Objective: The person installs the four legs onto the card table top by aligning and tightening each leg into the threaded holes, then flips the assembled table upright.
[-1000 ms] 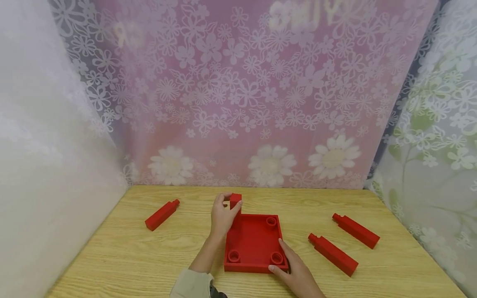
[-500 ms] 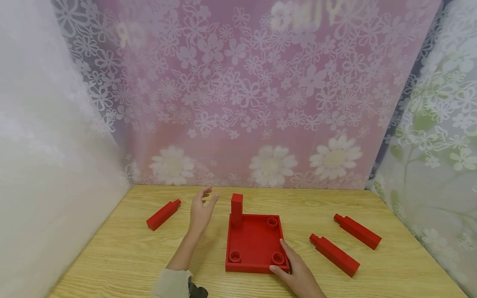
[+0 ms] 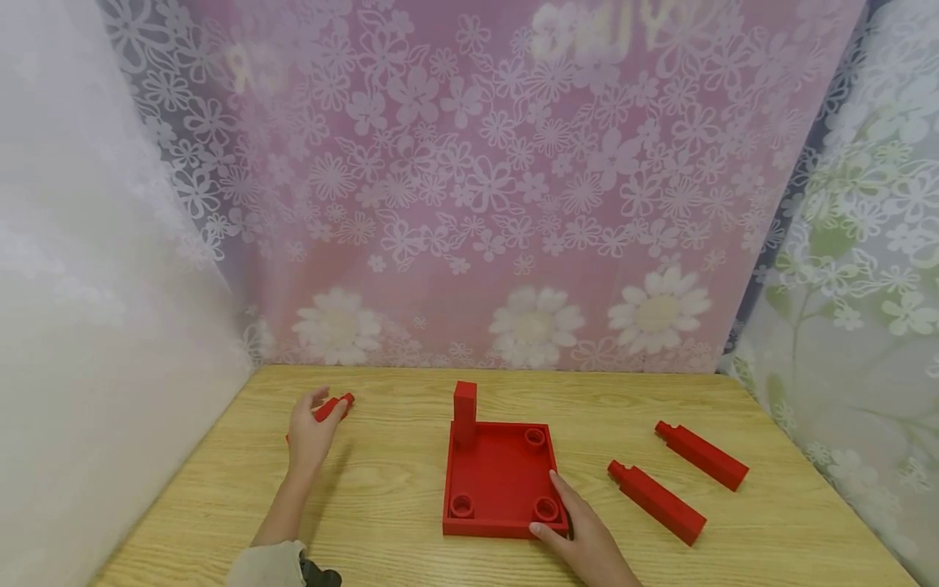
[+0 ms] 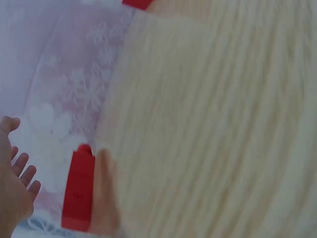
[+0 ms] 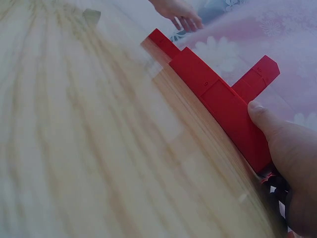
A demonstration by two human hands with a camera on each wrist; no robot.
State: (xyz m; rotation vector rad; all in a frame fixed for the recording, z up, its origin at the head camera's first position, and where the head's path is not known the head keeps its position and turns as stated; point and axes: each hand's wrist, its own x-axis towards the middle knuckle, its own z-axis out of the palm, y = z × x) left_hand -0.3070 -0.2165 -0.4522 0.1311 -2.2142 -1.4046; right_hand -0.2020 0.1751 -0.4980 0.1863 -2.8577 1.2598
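Note:
My left hand (image 3: 306, 436) is over a red square post (image 3: 328, 410) at the table's left, hiding part of it. In the left wrist view the hand (image 4: 16, 186) has its fingers spread, with a gap to the post (image 4: 78, 193). A shallow red square tray (image 3: 487, 527) with round corner sockets sits mid-table. My right hand (image 3: 589, 545) holds its near right corner, the thumb (image 5: 260, 115) pressed on it in the right wrist view. Another red post (image 3: 465, 414) stands upright in the tray's far left corner.
Two more red posts, one nearer (image 3: 660, 504) and one farther (image 3: 704, 456), lie on the wooden table (image 3: 381, 497) to the right of the tray. A flowered pink curtain (image 3: 440, 244) hangs behind, with pale sheets (image 3: 110, 269) at the sides.
My left hand has let go of the upright post in the tray and moved left to the post lying there. My right hand has stayed on the tray's corner.

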